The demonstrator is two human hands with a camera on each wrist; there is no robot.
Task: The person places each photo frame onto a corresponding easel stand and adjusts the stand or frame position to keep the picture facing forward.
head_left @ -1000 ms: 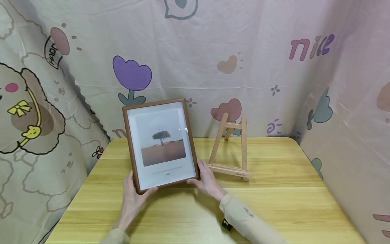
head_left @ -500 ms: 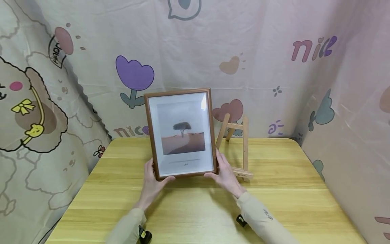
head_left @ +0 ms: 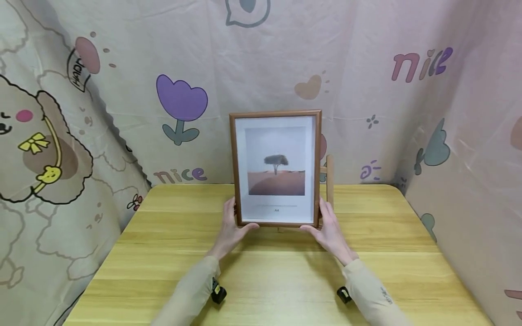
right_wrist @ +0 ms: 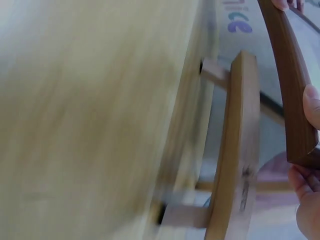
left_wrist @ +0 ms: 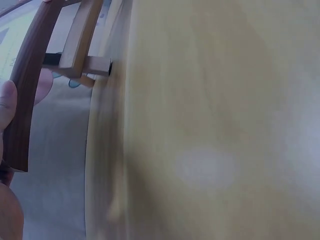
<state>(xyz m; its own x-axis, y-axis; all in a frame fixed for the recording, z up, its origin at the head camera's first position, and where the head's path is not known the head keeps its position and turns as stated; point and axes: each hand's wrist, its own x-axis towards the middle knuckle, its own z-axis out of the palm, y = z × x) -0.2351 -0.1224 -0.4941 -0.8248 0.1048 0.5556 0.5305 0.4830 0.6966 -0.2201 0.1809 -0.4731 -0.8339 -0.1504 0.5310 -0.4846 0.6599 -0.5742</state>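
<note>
A brown wooden picture frame (head_left: 275, 154), with a print of a lone tree, is held almost upright above the table. My left hand (head_left: 230, 230) grips its lower left corner, thumb along the front of the bottom edge. At the lower right corner my right hand (head_left: 331, 232) holds it the same way. Behind the frame stands a small wooden easel (head_left: 330, 181), mostly hidden in the head view. In the right wrist view the easel's ledge (right_wrist: 235, 145) and feet show, with a gap between ledge and frame. The left wrist view also shows the ledge (left_wrist: 80, 40) apart from the frame.
The wood-grain table (head_left: 269, 280) reaches back to a hanging cloth (head_left: 253, 68) printed with flowers, hearts and words. More of this cloth covers both sides. Small black devices (head_left: 218, 292) sit on both wrists.
Both hands have carried the picture frame rightward and farther back, in front of the easel. It was tilted before and now stands straighter. The easel has stayed in place.
</note>
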